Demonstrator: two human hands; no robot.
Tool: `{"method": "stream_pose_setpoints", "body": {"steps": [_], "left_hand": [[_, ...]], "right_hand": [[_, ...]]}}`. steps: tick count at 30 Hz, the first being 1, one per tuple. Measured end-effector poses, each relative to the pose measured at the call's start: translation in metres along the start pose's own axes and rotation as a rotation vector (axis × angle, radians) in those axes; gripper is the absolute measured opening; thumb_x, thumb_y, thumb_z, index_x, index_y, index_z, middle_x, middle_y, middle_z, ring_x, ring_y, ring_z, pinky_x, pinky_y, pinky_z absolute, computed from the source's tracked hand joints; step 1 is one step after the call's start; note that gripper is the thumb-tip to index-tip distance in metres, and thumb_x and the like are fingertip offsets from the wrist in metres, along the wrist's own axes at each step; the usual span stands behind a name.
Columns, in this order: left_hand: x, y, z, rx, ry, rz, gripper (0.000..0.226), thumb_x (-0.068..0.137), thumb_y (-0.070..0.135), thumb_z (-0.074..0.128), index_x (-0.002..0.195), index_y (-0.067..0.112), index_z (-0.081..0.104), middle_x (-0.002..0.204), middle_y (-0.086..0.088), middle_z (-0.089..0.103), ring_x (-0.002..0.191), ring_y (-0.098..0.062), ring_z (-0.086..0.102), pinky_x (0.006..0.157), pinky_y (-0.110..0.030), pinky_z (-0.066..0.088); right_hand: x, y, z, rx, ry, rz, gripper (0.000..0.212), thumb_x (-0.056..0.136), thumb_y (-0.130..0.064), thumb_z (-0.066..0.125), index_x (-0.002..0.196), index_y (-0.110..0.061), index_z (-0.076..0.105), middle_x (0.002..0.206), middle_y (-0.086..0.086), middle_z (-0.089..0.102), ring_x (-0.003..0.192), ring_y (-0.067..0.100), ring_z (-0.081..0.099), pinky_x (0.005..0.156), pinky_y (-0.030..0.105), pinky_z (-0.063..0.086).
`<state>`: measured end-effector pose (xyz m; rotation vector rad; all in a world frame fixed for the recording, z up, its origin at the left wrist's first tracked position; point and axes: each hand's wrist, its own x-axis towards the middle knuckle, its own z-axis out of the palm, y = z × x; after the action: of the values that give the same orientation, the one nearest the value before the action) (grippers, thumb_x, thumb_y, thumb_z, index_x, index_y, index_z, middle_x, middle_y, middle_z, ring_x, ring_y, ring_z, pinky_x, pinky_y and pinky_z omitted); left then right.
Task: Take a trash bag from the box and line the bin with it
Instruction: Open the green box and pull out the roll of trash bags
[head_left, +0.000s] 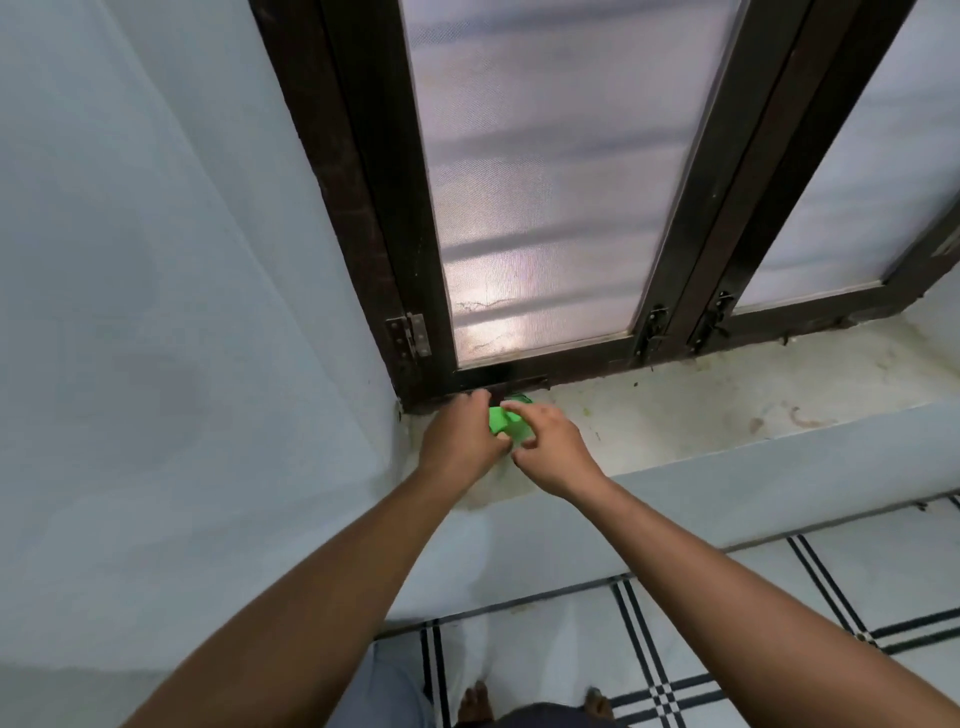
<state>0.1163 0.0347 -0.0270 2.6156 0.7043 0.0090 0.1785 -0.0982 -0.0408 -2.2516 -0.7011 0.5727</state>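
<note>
— Nearest the camera, what shows?

— Two bare forearms reach forward from the bottom corners, with bare toes (475, 702) on the tiled floor (753, 597) below them. That floor is pale with black double-line stripes crossing in a grid.

— And the hands?

— Both meet at the left end of the window sill (727, 410). The left hand (460, 434) is curled, knuckles up, its fingers closed around the left side of a bright green folded trash bag (506, 422). The right hand (553, 441) lies just beside it, fingers bent and partly spread, fingertips touching the bag's right side. Whether it pinches the plastic cannot be told; the hands are blurred.

— Any box, label or writing?

— None can be read. The green bundle is mostly hidden between the hands, and no print shows on it.

— Describe the surroundings.

— The sill is a pale, stained stone ledge with brownish marks. Behind it stands a dark brown window frame (374, 208) with mesh-screened panes (545, 182), a metal hinge (410, 335) at lower left and two black latches (652, 332) near the centre posts. A pale blue-grey wall (156, 312) closes in on the left, meeting the frame at the corner where the bag sits.

— Free space?

— The sill runs bare to the right of the hands, up to its front edge.
</note>
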Motion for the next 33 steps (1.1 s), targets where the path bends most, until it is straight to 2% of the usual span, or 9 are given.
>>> {"method": "stream_pose_setpoints", "body": {"steps": [4, 7, 10, 13, 17, 23, 29, 31, 33], "left_hand": [[-0.006, 0.015, -0.017, -0.33, 0.021, 0.14, 0.063, 0.076, 0.032, 0.086, 0.132, 0.028, 0.059, 0.117, 0.001, 0.068, 0.105, -0.016, 0.062, 0.083, -0.033, 0.056], [-0.003, 0.019, -0.025, -0.491, 0.023, 0.183, 0.058, 0.072, 0.036, 0.092, 0.125, 0.028, 0.068, 0.116, 0.007, 0.072, 0.107, -0.012, 0.066, 0.093, -0.038, 0.058], [-0.002, 0.025, -0.029, -0.684, 0.014, 0.163, 0.056, 0.069, 0.03, 0.095, 0.121, 0.028, 0.074, 0.114, 0.009, 0.075, 0.11, -0.015, 0.069, 0.097, -0.043, 0.059], [0.0, 0.032, -0.029, -0.798, -0.008, 0.164, 0.043, 0.08, 0.02, 0.089, 0.12, 0.025, 0.076, 0.113, 0.004, 0.078, 0.109, -0.016, 0.073, 0.096, -0.046, 0.06], [0.003, 0.035, -0.036, -0.811, 0.057, 0.186, 0.019, 0.093, 0.02, 0.076, 0.111, 0.023, 0.078, 0.105, 0.0, 0.08, 0.103, -0.018, 0.075, 0.092, -0.049, 0.062], [0.002, 0.044, -0.057, -0.761, -0.134, 0.237, 0.031, 0.084, 0.018, 0.085, 0.114, 0.02, 0.078, 0.112, 0.003, 0.079, 0.109, -0.019, 0.074, 0.092, -0.043, 0.063], [0.0, 0.047, -0.056, -0.718, -0.126, 0.301, 0.025, 0.091, 0.015, 0.077, 0.116, 0.019, 0.075, 0.112, 0.001, 0.079, 0.109, -0.018, 0.074, 0.095, -0.043, 0.061], [-0.002, 0.05, -0.053, -0.7, -0.087, 0.328, 0.017, 0.097, 0.02, 0.07, 0.113, 0.019, 0.074, 0.105, 0.001, 0.079, 0.1, -0.014, 0.076, 0.087, -0.038, 0.063], [-0.004, 0.057, -0.052, -0.717, -0.011, 0.311, 0.011, 0.101, 0.021, 0.065, 0.109, 0.018, 0.072, 0.089, 0.001, 0.078, 0.077, -0.006, 0.072, 0.069, -0.029, 0.059]], "right_hand": [[0.002, 0.005, -0.028, -0.072, 0.04, -0.078, 0.075, 0.085, -0.024, 0.076, 0.152, -0.035, 0.043, 0.146, -0.005, 0.047, 0.123, 0.017, 0.052, 0.101, 0.035, 0.05], [0.001, 0.009, -0.051, -0.02, 0.063, -0.118, 0.069, 0.08, -0.032, 0.081, 0.143, -0.037, 0.052, 0.132, -0.005, 0.061, 0.102, 0.015, 0.056, 0.09, 0.036, 0.053], [-0.004, 0.013, -0.068, 0.01, 0.114, -0.152, 0.059, 0.076, -0.032, 0.084, 0.131, -0.036, 0.061, 0.12, -0.009, 0.069, 0.103, 0.018, 0.061, 0.086, 0.036, 0.053], [-0.011, 0.014, -0.077, 0.112, 0.13, -0.173, 0.058, 0.074, -0.024, 0.087, 0.124, -0.039, 0.06, 0.114, -0.012, 0.069, 0.107, 0.015, 0.066, 0.089, 0.037, 0.057], [-0.026, 0.015, -0.086, 0.121, 0.109, -0.25, 0.066, 0.08, -0.019, 0.083, 0.125, -0.046, 0.046, 0.12, -0.007, 0.063, 0.108, 0.013, 0.066, 0.087, 0.039, 0.061], [-0.039, 0.017, -0.095, 0.049, 0.073, -0.308, 0.056, 0.086, -0.019, 0.079, 0.119, -0.044, 0.041, 0.128, -0.012, 0.052, 0.112, 0.018, 0.064, 0.075, 0.046, 0.065], [-0.045, 0.02, -0.1, 0.016, 0.075, -0.335, 0.054, 0.086, -0.022, 0.081, 0.119, -0.042, 0.043, 0.126, -0.007, 0.055, 0.107, 0.02, 0.067, 0.074, 0.036, 0.064], [-0.044, 0.021, -0.101, 0.023, 0.086, -0.335, 0.053, 0.085, -0.023, 0.082, 0.119, -0.041, 0.045, 0.123, -0.005, 0.058, 0.102, 0.02, 0.068, 0.073, 0.033, 0.064], [-0.044, 0.023, -0.099, 0.02, 0.109, -0.352, 0.053, 0.083, -0.023, 0.083, 0.118, -0.039, 0.047, 0.12, -0.005, 0.06, 0.1, 0.018, 0.068, 0.073, 0.02, 0.06]]}}
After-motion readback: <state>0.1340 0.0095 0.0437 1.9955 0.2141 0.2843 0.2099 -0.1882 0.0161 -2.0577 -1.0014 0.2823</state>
